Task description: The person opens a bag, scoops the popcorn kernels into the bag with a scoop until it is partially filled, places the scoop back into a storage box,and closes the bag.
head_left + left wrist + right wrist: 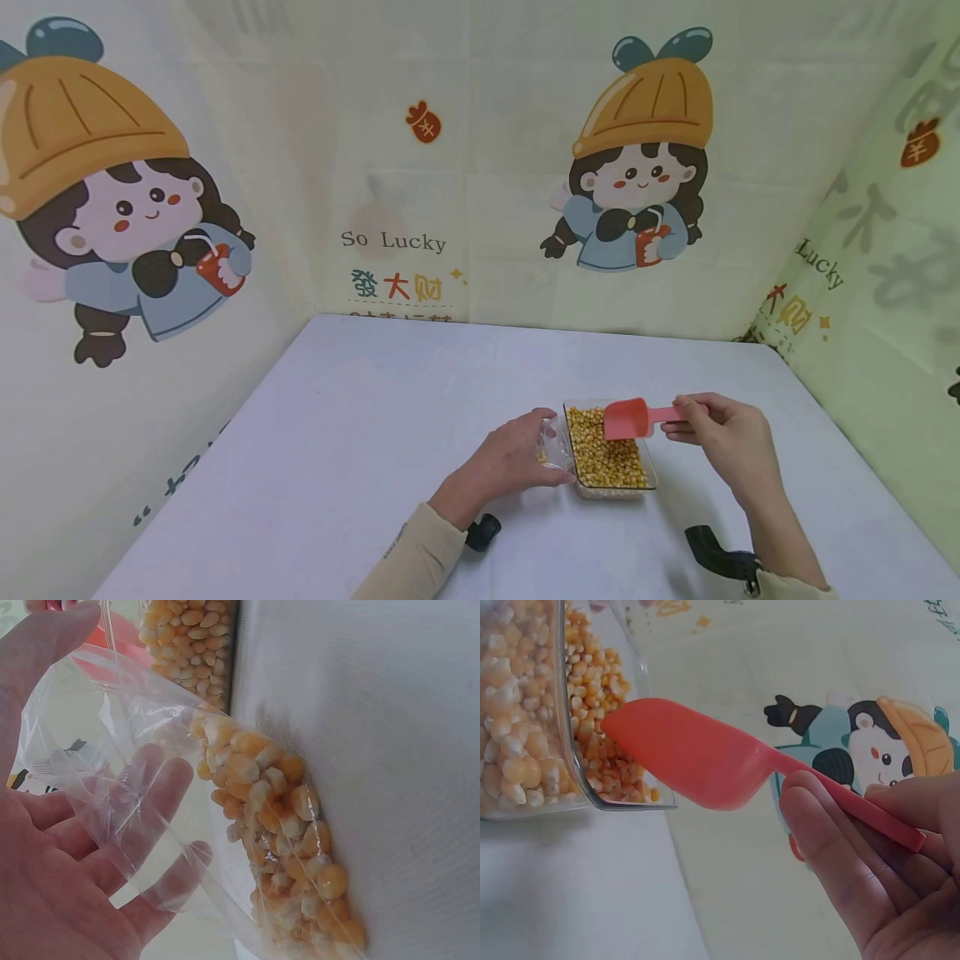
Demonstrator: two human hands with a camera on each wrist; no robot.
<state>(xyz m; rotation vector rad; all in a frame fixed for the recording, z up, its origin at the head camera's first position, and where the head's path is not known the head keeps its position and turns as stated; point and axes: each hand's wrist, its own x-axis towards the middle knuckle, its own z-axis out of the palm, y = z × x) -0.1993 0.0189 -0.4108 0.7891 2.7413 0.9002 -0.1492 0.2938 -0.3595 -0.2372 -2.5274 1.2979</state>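
Observation:
A clear rectangular container full of yellow corn kernels stands on the table. Just left of it, my left hand holds a clear plastic bag between thumb and fingers. In the left wrist view, more kernels lie in the bottom of that bag, which rests on the table. My right hand pinches the handle of a pink scoop over the container's right part. The right wrist view shows the scoop's bowl from the side; its inside is hidden there.
A white table spreads out under both hands. Cloth walls with cartoon prints stand behind and at the sides. Black wrist devices sit at both wrists, close above the tabletop.

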